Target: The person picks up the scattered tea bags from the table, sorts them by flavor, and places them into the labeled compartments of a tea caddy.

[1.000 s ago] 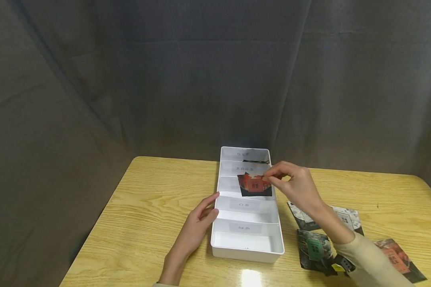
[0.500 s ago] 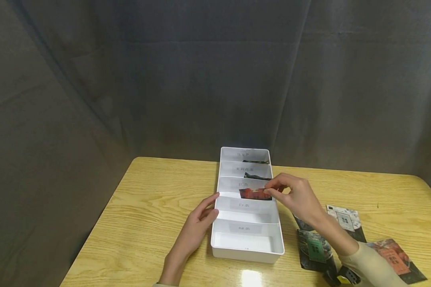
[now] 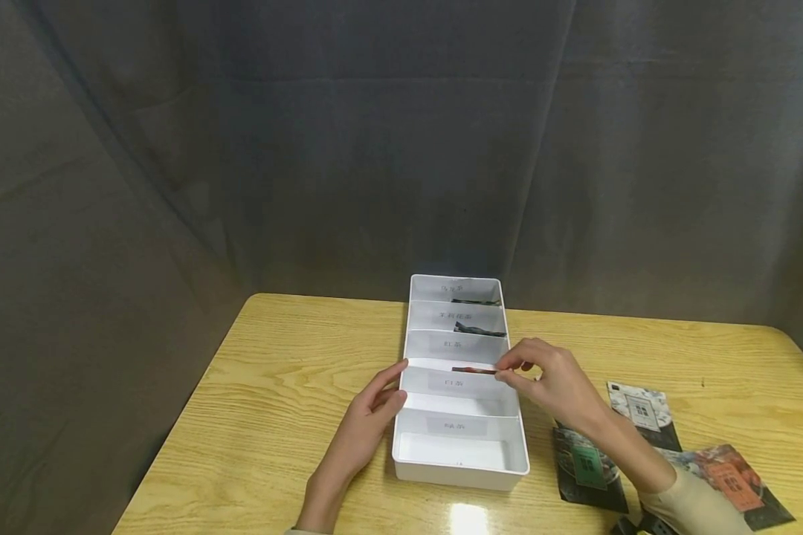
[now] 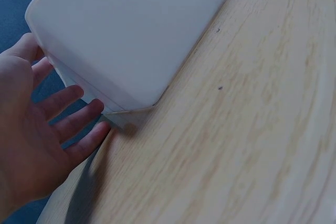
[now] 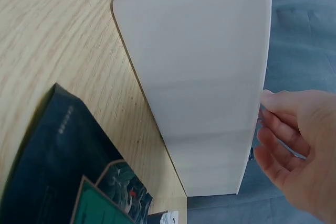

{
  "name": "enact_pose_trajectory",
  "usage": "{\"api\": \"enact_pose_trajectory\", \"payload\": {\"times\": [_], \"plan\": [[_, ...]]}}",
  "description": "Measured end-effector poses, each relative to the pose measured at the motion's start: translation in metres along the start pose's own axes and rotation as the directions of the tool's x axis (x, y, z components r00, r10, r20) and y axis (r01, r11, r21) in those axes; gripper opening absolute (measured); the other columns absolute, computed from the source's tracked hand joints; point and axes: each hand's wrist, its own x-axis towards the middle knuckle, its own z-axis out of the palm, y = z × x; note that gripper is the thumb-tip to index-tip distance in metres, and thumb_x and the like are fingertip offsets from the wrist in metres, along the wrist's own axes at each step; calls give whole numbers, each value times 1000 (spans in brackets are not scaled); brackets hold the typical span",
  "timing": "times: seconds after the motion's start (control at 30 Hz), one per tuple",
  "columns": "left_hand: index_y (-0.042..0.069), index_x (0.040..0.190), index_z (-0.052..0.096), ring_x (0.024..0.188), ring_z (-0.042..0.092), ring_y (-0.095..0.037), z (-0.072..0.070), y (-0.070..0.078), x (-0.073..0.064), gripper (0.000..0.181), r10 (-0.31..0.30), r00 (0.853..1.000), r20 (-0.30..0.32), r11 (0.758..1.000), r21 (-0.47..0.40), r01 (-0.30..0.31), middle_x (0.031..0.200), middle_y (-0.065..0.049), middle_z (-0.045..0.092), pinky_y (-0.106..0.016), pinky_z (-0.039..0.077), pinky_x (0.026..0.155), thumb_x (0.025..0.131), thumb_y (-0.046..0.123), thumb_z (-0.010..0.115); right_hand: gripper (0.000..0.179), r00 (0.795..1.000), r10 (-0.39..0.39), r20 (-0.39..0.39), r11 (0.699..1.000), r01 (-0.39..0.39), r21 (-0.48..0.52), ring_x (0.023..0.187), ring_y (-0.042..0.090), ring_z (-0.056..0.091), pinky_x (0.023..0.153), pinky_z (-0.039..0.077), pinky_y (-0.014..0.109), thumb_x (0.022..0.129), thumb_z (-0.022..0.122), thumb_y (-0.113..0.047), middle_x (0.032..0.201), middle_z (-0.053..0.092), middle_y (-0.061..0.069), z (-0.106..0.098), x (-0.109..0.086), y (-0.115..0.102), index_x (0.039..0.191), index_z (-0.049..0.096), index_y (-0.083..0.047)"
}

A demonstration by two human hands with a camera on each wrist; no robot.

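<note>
One wood-grain counter (image 3: 294, 357) bears a white five-compartment box (image 3: 455, 474) whose long axis runs away from the person. Against the box's left rim, the left hand (image 3: 369, 414) rests with fingers apart, gripping nothing, while the right hand (image 3: 550, 380), nearer the work, pinches the right end of a red-printed tea sachet (image 3: 471, 370). That sachet stands edge-up at the near side of the middle compartment (image 3: 430, 346), left of the pinching fingertips, its visible edge lying crosswise to the box.

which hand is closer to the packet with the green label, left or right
Right. The right hand is at the right edge of the white box, ahead and left of the green-label packet; the left hand is at the box's left side.
</note>
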Motion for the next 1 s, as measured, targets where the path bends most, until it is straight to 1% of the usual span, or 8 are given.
{"api": "enact_pose_trajectory", "payload": {"times": [0.2,0.37,0.47,0.57,0.7,0.77,0.8,1.0], "plan": [[34,147,47,133,51,-31,-1,0,0,44,6,1000,5,1000,-2,-6,153,-11,44,-50,44,110,104,31,53,14,1000,-6,-22,1000,6,-14,81,5,62,67,56,28,84,79,-12,88,70,-15,-3,-4,4,87,75,-24],[35,146,47,132,52,-30,-2,-2,0,43,6,1000,3,1000,-2,-6,153,-11,45,-50,44,109,103,33,54,13,999,-10,-38,998,8,-59,79,2,61,68,56,30,84,80,-13,88,69,-16,-14,-10,9,88,75,-24],[36,146,48,132,52,-29,-1,-2,0,44,5,1000,1,1000,1,-5,153,-10,45,-49,45,109,103,36,54,15,999,-3,-47,997,-1,-79,79,0,60,67,53,25,84,80,-13,88,69,-16,-24,-18,15,90,74,-25],[37,146,47,132,52,-29,-1,-2,1,44,4,1000,4,1000,-1,-4,153,-9,44,-48,45,109,103,36,54,18,998,5,-61,994,-12,-112,79,-2,59,66,51,19,83,80,-11,89,70,-15,-36,-30,23,92,74,-25],[36,147,47,131,52,-29,-1,0,1,44,1,1000,9,1000,-2,-1,153,-10,44,-48,46,108,103,34,54,16,997,51,-62,984,-61,-166,80,-3,58,66,52,20,84,80,-13,91,71,-12,-52,-45,35,96,74,-22],[36,147,47,131,52,-29,-2,1,0,44,-2,1000,9,1000,-2,2,153,-11,45,-48,46,108,103,32,54,14,994,90,-60,979,-99,-179,78,-4,57,63,52,21,85,79,-15,91,70,-11,-60,-52,39,97,74,-21],[35,147,47,131,52,-29,-2,1,0,44,1,1000,8,1000,-1,-1,153,-12,45,-48,46,108,103,32,54,13,992,113,-57,976,-121,-183,78,-5,57,62,52,22,86,79,-17,91,71,-10,-63,-56,40,98,74,-21],[34,147,47,131,53,-29,-2,1,-2,45,-4,1000,8,1000,-9,4,153,-11,45,-48,46,108,103,34,54,16,971,233,-46,954,-238,-182,77,-8,55,61,50,20,88,77,-24,93,72,-6,-80,-76,51,103,73,-20]]}}
